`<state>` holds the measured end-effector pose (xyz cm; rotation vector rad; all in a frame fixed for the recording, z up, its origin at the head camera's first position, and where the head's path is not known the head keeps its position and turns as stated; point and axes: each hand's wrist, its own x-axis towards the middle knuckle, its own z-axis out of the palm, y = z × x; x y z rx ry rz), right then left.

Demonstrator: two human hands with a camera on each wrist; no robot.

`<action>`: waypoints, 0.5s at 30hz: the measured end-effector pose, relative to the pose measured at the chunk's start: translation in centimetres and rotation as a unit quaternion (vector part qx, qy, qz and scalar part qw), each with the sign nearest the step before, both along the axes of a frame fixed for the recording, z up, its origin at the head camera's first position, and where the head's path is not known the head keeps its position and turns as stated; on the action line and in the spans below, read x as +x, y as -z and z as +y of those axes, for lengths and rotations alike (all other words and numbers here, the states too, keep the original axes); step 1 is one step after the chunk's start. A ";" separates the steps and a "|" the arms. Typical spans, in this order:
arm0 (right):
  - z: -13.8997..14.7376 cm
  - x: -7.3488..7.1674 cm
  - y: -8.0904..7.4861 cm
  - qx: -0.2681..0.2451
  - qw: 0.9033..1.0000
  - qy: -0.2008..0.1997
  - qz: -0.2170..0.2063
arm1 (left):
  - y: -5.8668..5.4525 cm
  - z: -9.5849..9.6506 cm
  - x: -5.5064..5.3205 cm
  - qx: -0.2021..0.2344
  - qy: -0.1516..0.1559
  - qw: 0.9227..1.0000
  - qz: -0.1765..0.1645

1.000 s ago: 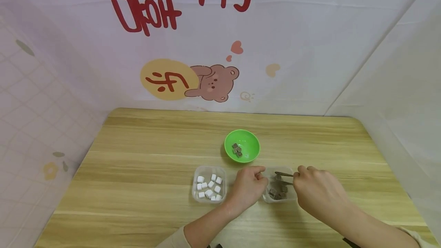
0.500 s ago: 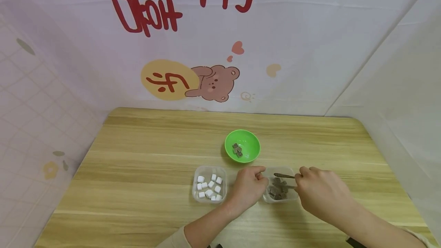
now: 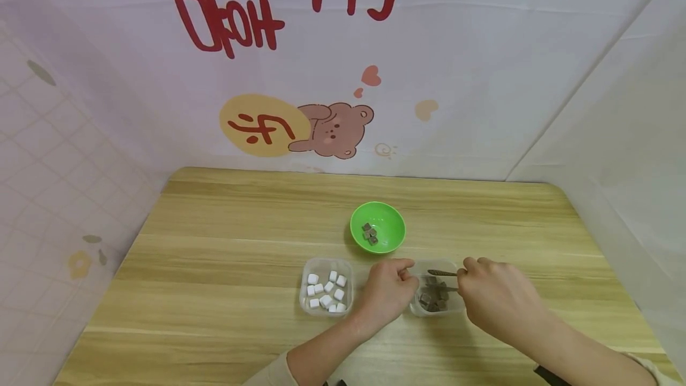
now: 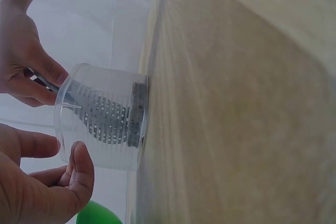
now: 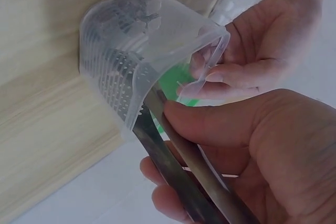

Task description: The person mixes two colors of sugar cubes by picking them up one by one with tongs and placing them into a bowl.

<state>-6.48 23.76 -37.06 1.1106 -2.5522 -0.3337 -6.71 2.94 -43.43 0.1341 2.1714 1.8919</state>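
My right hand (image 3: 501, 296) holds a pair of metal tongs (image 5: 184, 156). Their perforated ends (image 4: 107, 119) reach down inside a clear plastic container (image 4: 100, 158), among several grey-brown cubes (image 3: 442, 304) at its bottom. Whether a cube sits between the tong ends cannot be told. On the container's left side, my left hand (image 3: 386, 290) pinches the rim between thumb and fingers, as the right wrist view shows. Behind the container stands a bright green bowl (image 3: 392, 225), with several grey-brown cubes (image 3: 370, 234) gathered at its left side.
Left of my left hand, a second clear container (image 3: 321, 263) holds several white cubes (image 3: 325, 301). Everything stands on a wood-grain table (image 3: 241, 225). White printed cloth (image 3: 471, 64) hangs behind the table and along both sides.
The tongs shift slightly right, then back left, within the container, and their ends come a little apart and together. My left hand, the bowl and the white cubes stay put.
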 end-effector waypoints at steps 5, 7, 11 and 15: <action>0.1 -0.1 -0.1 0.002 1.000 -0.009 -0.004 | 0.0 0.0 0.0 0.004 0.006 1.000 -0.002; 0.2 -0.3 -0.2 0.002 1.000 -0.011 -0.007 | 0.1 0.0 0.1 0.005 0.008 1.000 -0.003; 0.3 -0.5 -0.3 0.008 1.000 -0.016 -0.010 | 0.2 0.1 0.0 0.005 0.007 1.000 -0.003; 0.5 -0.6 -0.4 0.017 1.000 -0.013 -0.023 | 0.4 0.1 -0.1 -0.002 0.000 1.000 0.005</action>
